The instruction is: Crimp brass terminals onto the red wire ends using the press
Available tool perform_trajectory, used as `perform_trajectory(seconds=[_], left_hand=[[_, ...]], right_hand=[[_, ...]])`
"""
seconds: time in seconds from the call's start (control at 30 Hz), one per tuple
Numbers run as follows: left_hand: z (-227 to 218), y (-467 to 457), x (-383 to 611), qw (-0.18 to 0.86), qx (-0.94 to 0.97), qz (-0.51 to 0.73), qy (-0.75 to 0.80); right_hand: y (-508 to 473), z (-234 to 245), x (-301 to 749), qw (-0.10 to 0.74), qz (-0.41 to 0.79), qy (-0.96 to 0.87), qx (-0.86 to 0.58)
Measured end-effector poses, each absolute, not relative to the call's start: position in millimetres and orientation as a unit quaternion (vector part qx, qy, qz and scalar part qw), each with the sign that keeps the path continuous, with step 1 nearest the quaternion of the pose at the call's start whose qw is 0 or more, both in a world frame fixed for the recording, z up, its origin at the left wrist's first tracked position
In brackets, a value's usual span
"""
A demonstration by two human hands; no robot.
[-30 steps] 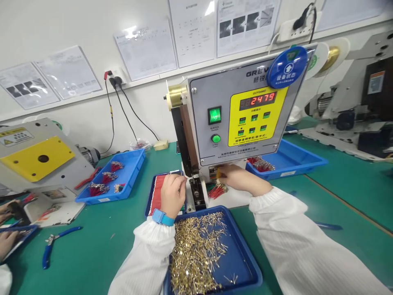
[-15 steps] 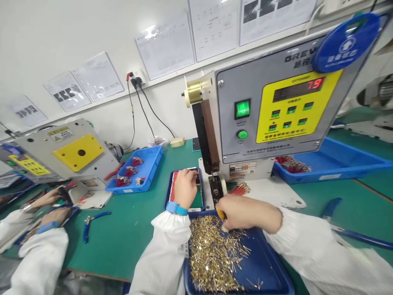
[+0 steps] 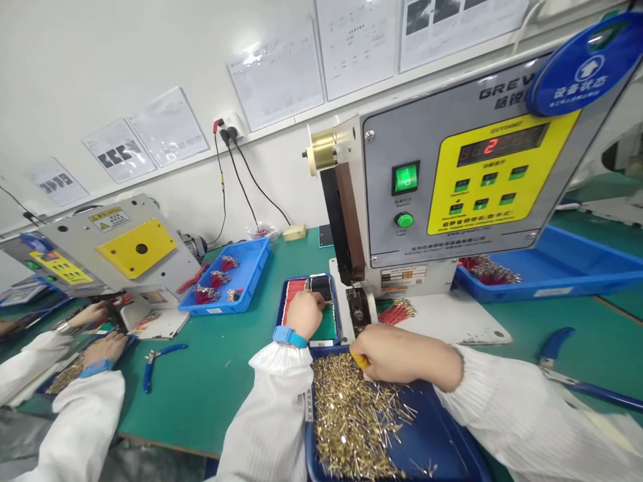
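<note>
Leaving red wires [image 3: 396, 312], the right hand [image 3: 394, 353] has moved over pins [image 3: 346, 418].

The person's right hand [image 3: 402, 353] has left the red wires [image 3: 396, 312] under the machine [image 3: 392, 235] and now hangs over the gold pins [image 3: 346, 428]. The left hand [image 3: 304, 314] has shifted, uncovering more black wires [image 3: 321, 288].

I see the only view looking from the wearer's head, forward and down, close above the near tray [image 3: 426, 428], reaching up to the far wall [image 3: 151, 40]
</note>
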State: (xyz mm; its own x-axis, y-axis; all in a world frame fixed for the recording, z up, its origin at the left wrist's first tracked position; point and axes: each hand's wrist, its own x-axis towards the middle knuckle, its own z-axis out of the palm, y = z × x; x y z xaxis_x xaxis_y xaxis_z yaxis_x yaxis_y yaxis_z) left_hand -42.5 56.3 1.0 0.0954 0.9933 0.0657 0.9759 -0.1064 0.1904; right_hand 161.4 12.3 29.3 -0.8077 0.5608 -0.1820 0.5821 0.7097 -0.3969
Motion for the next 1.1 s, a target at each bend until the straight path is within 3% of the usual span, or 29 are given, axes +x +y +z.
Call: perform_trajectory(seconds=[0.13,0.3,0.5,0.77,0.97,1.1], left_hand=[[-2,56,-42,0.037,0.735,0.098,0.67],[-4,59,-43,0.021,0.728,0.128,0.674],[-10,67,-44,-0.032,0.714,0.181,0.675],[-18,76,-42,-0.038,0.727,0.157,0.667],[-15,76,-42,-0.044,0.726,0.165,0.666],[-13,71,-41,-0.079,0.725,0.232,0.643]], right_hand=[[16,35,165,0.033,-0.258,0.913,0.315],[23,36,170,-0.013,-0.278,0.904,0.324],[24,36,168,-0.024,-0.415,0.837,0.357],[21,39,164,-0.007,-0.467,0.791,0.395],[26,46,168,-0.066,-0.49,0.757,0.427],[37,48,177,-0.198,-0.518,0.713,0.429]])
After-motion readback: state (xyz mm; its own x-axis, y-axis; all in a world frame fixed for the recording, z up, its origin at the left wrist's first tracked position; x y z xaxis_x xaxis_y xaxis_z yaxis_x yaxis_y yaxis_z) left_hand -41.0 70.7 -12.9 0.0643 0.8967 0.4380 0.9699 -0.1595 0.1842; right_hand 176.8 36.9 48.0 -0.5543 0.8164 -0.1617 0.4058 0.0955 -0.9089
